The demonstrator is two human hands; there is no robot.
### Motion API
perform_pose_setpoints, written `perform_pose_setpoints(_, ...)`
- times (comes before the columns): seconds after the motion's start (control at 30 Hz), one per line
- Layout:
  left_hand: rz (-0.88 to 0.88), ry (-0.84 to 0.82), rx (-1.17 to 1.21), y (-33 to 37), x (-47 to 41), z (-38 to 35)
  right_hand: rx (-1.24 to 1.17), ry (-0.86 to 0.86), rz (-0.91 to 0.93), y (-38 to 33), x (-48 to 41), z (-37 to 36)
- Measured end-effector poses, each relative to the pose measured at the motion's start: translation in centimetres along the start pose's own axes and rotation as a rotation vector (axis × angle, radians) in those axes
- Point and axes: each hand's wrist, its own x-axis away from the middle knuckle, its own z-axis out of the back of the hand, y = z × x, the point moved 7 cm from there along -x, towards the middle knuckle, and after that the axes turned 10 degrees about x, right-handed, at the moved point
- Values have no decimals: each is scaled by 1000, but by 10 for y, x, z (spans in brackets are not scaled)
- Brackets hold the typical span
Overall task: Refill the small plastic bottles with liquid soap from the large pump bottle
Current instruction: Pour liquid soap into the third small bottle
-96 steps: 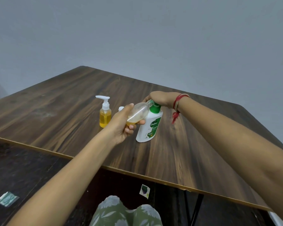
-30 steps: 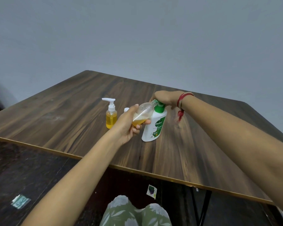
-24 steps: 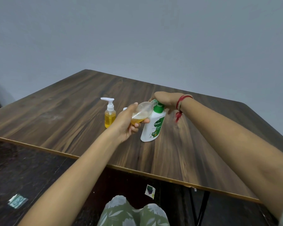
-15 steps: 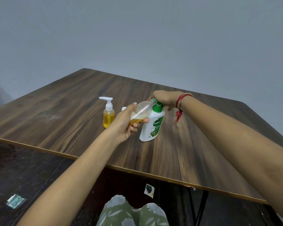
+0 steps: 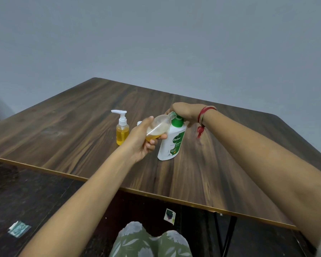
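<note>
Soap work sits mid-surface (image 5: 67, 138) before us: our left hand (image 5: 140, 140) is curled around a small clear bottle (image 5: 158, 127), tilted with its open neck raised toward the green pump top of the large white pump bottle (image 5: 171, 143), which stands upright on the wood. A little amber liquid pools in the small bottle's lower end. Our right hand (image 5: 184, 111) is closed down over the pump head, hiding the nozzle, so we cannot tell whether soap is flowing. A red thread band (image 5: 202, 116) circles that wrist. Left of our hands stands a second small bottle (image 5: 121, 129), capped with a white pump and mostly full of yellow soap.
</note>
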Motion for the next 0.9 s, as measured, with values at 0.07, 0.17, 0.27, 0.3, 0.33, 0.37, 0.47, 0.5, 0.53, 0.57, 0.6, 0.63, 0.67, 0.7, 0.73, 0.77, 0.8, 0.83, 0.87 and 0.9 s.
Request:
perform_pose_setpoints(0.07,16,-20,6,-2,0,-2,17,-1,-21,2,1,2)
perform_pose_setpoints(0.17,6,-13,14,0,-1,-2,-5,18,-6,1,-3,4)
perform_pose_setpoints(0.27,4,-8,-5,0,0,0,-15,-4,-11,2,-4,0)
perform_pose_setpoints(0.3,9,-14,0,-1,0,0,-8,-15,-12,1,-5,0)
perform_pose_setpoints(0.33,11,-18,9,-2,-1,0,0,-14,-11,-1,-2,1)
perform_pose_setpoints(0.37,9,-15,15,-1,-1,0,-5,-1,-15,-3,-2,3)
perform_pose_setpoints(0.47,-4,1,2,-1,-1,1,-12,8,-15,1,-3,1)
perform_pose_setpoints(0.5,0,-6,3,-2,0,0,0,-3,-23,2,-2,0)
perform_pose_setpoints(0.53,6,-16,9,-3,1,-1,15,-13,-29,2,1,1)
perform_pose_setpoints(0.57,9,-23,21,-4,1,-2,23,-7,-35,2,3,3)
perform_pose_setpoints(0.6,9,-25,32,-4,0,-3,20,4,-30,1,5,4)
perform_pose_setpoints(0.63,4,-22,38,-3,-1,-4,8,22,-20,0,4,5)
perform_pose_setpoints(0.67,-3,-16,38,-2,-2,-3,-22,35,-5,-1,3,5)
perform_pose_setpoints(0.7,-8,-8,32,-2,-2,-1,-51,40,-1,-1,2,3)
perform_pose_setpoints(0.73,-8,-6,26,-2,-3,0,-51,23,-2,0,3,1)
perform_pose_setpoints(0.77,-3,-8,25,-4,-2,0,-29,15,-8,0,3,0)
perform_pose_setpoints(0.8,1,-12,30,-5,-2,0,4,8,-1,-1,4,2)
perform_pose_setpoints(0.83,2,-13,41,-5,-2,-1,28,10,10,-4,6,4)
perform_pose_setpoints(0.87,-1,-11,50,-5,-2,-1,49,20,18,-8,7,7)
perform_pose_setpoints(0.9,-6,-7,55,-3,-2,-1,56,36,26,-9,8,9)
